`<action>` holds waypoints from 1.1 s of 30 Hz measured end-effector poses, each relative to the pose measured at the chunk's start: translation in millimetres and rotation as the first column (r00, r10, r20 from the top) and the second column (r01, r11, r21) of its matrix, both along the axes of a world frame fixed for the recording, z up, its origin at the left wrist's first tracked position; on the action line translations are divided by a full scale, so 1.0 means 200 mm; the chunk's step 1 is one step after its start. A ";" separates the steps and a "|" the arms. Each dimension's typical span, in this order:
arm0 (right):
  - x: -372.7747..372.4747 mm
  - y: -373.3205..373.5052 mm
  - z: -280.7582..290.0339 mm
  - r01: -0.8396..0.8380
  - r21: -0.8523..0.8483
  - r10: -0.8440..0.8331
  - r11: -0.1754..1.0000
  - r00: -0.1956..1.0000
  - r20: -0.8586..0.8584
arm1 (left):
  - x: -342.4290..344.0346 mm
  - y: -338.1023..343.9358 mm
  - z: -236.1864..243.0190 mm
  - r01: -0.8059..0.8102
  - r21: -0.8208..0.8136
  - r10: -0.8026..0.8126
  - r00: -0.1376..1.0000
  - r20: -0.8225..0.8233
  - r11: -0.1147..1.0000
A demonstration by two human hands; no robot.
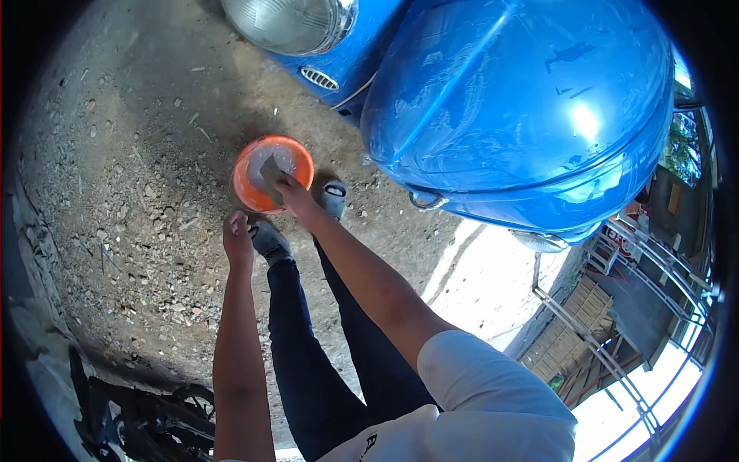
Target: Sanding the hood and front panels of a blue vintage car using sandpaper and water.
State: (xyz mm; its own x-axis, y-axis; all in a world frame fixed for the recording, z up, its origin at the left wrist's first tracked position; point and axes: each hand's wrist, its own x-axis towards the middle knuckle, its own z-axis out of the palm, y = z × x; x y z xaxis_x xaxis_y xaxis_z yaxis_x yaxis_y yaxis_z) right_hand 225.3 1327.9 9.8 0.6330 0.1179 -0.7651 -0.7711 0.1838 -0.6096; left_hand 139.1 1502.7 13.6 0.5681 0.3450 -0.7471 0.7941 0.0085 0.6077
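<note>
Bucket (248, 185), orange and round, stands on the stony ground (154, 254) just beyond the person's feet, with pale, cloudy-looking liquid inside. The right hand (294, 194) comes over the bucket's near right rim and holds a flat grey-green sheet (272, 174), pinched at its near end; the far end of the sheet reaches in over the pale liquid, though whether it dips below the surface cannot be told from this angle. The left hand (239, 226) is just outside the bucket's near left rim, narrow, with the fingers curled in; I cannot tell whether anything is in it. One shoe (269, 240) is near the bucket on its near side, the other (334, 199) just to its right. Beyond the bucket and to its right rises a glossy blue vehicle body (508, 100), well apart from both hands. The step in hand looks like wetting or rinsing the sheet in the bucket. As I judge it, the next move calls for a firm pinch on a wet, bendy edge, a short dip or swish kept within the bucket's wall, and a lift that clears the rim without catching it or tipping the bucket.
</note>
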 end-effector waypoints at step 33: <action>1.02 -1.89 1.98 0.447 -0.887 0.359 -0.115 0.852 0.382 | 1.43 -1.81 1.90 0.249 0.623 -0.670 0.301 0.678 0.742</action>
State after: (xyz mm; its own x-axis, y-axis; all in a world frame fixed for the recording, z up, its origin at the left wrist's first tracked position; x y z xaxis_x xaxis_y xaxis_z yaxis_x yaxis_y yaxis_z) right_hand 429.2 949.6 406.6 0.8017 -0.4954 0.3346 -0.4073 -0.8623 -0.3007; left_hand 424.4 1140.4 394.1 0.9447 -0.1110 0.3085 -0.3182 -0.5375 0.7809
